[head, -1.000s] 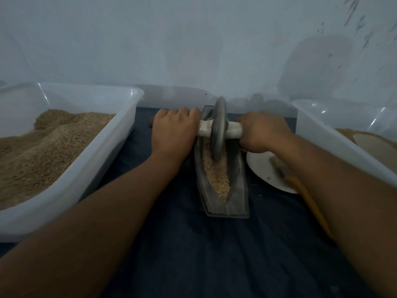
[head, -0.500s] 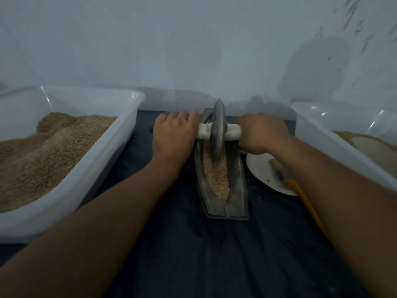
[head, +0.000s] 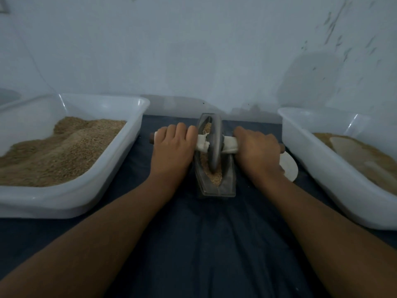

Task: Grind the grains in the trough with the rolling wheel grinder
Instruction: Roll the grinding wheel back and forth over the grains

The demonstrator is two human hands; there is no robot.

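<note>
A narrow boat-shaped metal trough lies on the dark blue cloth in the middle, holding tan grains. A grey metal wheel stands upright in the trough on the grains, with a cloth-wrapped axle handle through its centre. My left hand grips the left end of the handle. My right hand grips the right end. Both hands sit close beside the trough's walls.
A large white plastic tub heaped with tan grain stands at the left. Another white tub at the right holds finer ground material. A white plate lies partly behind my right hand. A pale wall rises just behind the trough.
The wheel has rolled back toward me along the trough, and both hands came nearer with it. The brush seen on the plate earlier is hidden now.
</note>
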